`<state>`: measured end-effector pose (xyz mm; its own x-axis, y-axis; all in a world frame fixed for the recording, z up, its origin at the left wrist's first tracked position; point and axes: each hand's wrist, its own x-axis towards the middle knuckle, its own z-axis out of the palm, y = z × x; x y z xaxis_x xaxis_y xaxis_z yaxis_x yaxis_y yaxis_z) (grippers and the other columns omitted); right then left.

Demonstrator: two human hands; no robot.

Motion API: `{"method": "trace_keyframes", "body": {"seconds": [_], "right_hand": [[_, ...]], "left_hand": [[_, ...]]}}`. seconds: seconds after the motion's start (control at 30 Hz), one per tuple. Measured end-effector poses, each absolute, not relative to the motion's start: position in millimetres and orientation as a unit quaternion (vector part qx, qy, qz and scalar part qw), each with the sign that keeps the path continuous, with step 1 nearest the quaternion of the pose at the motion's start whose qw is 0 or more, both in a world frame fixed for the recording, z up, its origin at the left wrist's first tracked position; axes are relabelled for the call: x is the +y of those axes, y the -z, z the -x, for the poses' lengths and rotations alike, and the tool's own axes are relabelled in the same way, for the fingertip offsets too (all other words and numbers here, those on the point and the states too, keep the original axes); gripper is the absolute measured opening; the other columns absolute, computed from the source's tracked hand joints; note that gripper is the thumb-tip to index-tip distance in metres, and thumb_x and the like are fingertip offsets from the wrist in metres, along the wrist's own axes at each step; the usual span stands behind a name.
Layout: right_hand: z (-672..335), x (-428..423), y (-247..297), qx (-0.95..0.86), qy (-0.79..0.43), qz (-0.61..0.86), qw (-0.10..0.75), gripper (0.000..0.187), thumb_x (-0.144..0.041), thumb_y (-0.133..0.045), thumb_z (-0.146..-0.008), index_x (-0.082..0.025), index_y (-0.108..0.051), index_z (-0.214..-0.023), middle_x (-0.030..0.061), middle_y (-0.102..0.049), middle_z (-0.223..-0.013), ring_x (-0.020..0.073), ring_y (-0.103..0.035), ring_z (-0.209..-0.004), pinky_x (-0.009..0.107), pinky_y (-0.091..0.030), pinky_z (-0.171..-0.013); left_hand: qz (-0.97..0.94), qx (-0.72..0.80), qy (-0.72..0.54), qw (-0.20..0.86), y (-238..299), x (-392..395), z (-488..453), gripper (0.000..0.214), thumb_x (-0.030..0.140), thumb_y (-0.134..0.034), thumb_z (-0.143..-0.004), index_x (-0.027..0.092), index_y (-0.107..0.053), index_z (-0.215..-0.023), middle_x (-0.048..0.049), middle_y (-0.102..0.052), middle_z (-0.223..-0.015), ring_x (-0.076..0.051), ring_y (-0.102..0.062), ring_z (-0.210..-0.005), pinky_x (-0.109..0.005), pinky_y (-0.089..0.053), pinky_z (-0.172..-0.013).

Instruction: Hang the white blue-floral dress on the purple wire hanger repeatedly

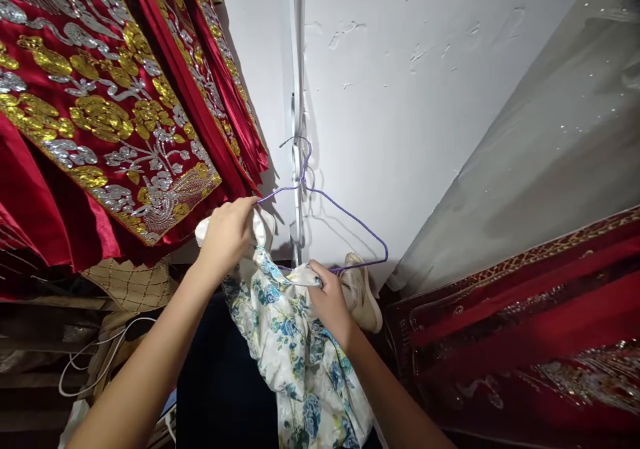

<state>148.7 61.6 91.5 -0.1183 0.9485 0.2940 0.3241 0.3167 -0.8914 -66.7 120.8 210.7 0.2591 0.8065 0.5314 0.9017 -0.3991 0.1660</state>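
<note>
A purple clothes hanger (pixel 350 217) is held in front of the white wall, its hook upward. My left hand (pixel 227 232) is closed round the hanger's left end, with part of a floral garment (pixel 285 332) at the fingers. That garment is white with blue and green flowers and drapes down over my lap. Lower on the hanger, my right hand (pixel 330 302) pinches the garment's edge close to the bottom bar. The right arm of the hanger shows bare. Cloth and fingers hide the left end and part of the bar.
Red satin clothing with gold and silver embroidery (pixel 105 115) hangs at the left. Plastic-covered red garments (pixel 525 315) fill the right. A white shoe (pixel 367 302) rests beyond my right hand. A white cable (pixel 95 362) loops at lower left.
</note>
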Motion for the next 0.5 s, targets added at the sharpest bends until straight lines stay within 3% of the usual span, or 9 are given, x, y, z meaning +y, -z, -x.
{"method": "trace_keyframes", "body": {"seconds": [0.2, 0.37, 0.5], "right_hand": [[-205.6, 67.8, -135.9, -0.655, -0.286, 0.513, 0.476, 0.012, -0.018, -0.054, -0.077, -0.023, -0.062, -0.084, -0.0011, -0.055, -0.065, 0.0163, -0.053, -0.062, 0.027, -0.04, -0.056], [-276.9, 84.0, -175.5, -0.52, -0.237, 0.561, 0.599, 0.035, -0.032, -0.071, -0.075, -0.021, -0.068, -0.108, -0.0009, -0.061, -0.063, 0.0135, -0.049, -0.049, 0.025, -0.037, -0.043], [-311.5, 97.4, -179.2, -0.509, -0.396, 0.534, 0.548, 0.038, -0.055, -0.077, -0.072, -0.018, -0.068, -0.076, 0.0012, -0.059, -0.057, 0.0149, -0.052, -0.05, 0.025, -0.041, -0.042]], "left_hand": [[0.829, -0.475, 0.296, 0.0, -211.8, 142.3, 69.3, 0.04, 0.022, -0.039, -0.097, 0.016, -0.063, -0.128, -0.0109, -0.069, -0.126, -0.026, -0.065, -0.113, -0.034, -0.047, -0.098], [0.844, -0.478, 0.245, -0.007, -228.3, 146.4, 81.1, 0.037, 0.025, -0.04, -0.096, 0.019, -0.063, -0.125, -0.0101, -0.072, -0.117, -0.026, -0.067, -0.101, -0.033, -0.049, -0.089], [0.843, -0.473, 0.254, 0.011, -229.3, 143.2, 80.8, 0.039, 0.032, -0.036, -0.099, 0.018, -0.063, -0.123, -0.0116, -0.067, -0.11, -0.026, -0.064, -0.098, -0.035, -0.047, -0.089]]}}
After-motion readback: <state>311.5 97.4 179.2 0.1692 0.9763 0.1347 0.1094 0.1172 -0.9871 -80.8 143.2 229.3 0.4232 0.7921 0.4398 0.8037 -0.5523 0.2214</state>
